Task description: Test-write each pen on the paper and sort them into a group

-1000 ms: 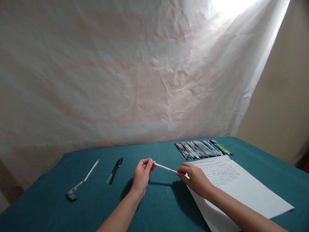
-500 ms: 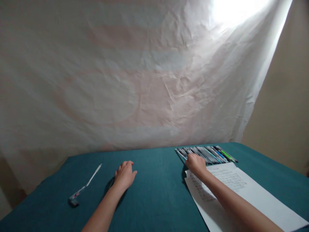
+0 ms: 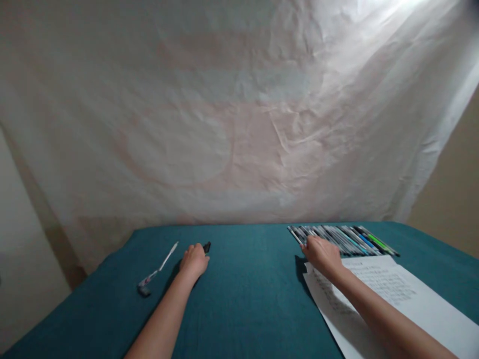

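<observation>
My left hand (image 3: 194, 261) is closed over a slim black object (image 3: 207, 247) whose far end sticks out past the fingers; the rest is covered, so its kind does not show. On the right, my right hand (image 3: 322, 255) has its fingers closed at the near end of a pale pen (image 3: 295, 235), the leftmost of a row of pens (image 3: 346, 239). Most of the row looks clear or grey, with a blue and a bright green one toward the right. Handwritten paper sheets (image 3: 422, 299) lie below my right forearm.
A thin white strip-like item (image 3: 168, 256) with a small dark block (image 3: 143, 291) at its near end lies left of my left hand. A green cloth (image 3: 247, 299) covers the table. Behind its far edge hangs a pale wrinkled sheet (image 3: 179, 144).
The view has swung left, shifting everything rightward. My left hand has gone from fingers loosely outstretched to closed on the black object. My right hand stays at the left end of the pens.
</observation>
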